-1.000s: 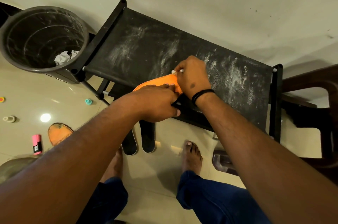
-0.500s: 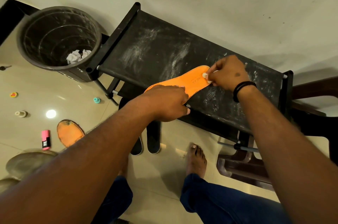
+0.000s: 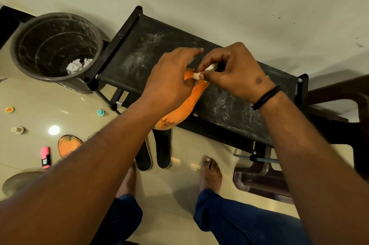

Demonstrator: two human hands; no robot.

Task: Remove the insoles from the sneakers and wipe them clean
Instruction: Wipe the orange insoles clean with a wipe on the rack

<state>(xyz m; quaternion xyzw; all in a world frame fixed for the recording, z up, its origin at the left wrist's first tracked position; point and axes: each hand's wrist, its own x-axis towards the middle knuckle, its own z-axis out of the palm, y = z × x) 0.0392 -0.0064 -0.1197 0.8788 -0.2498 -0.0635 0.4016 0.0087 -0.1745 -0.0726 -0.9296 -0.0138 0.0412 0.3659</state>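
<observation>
A dusty black rack (image 3: pixel 151 51) is filling the middle of the view, running from eleven o'clock down toward four o'clock against a pale wall. At ten o'clock a dark bin (image 3: pixel 30 59) is standing just beside the rack's end, with crumpled white paper (image 3: pixel 76 66) lying in its bottom. At the centre, an orange insole (image 3: pixel 191 97) is lying on the rack top, its worn end hanging over the near edge at about six o'clock of the hands, its far end curling up between them. Two black shoes (image 3: pixel 153 152) are sitting on the floor below the rack, and a second orange insole (image 3: pixel 66 144) is lying at eight o'clock near a pink marker (image 3: pixel 45 157).

The left hand (image 3: pixel 169 83) is resting over the insole, fingers curved round its edge and keeping it down. The right hand (image 3: pixel 233 73), wearing a black wristband (image 3: pixel 266 97), is pinching a small white wad (image 3: pixel 201 74), fingertips closed on it, against the insole's far end.

The insole is bending easily, so it looks light, thin and floppy rather than stiff; it will likely slide or buckle under rubbing unless pinned close to the spot being wiped. Holding it flat at mid-length seems the safest place. The wad looks soft and small, apt to shred or slip from the fingers.
</observation>
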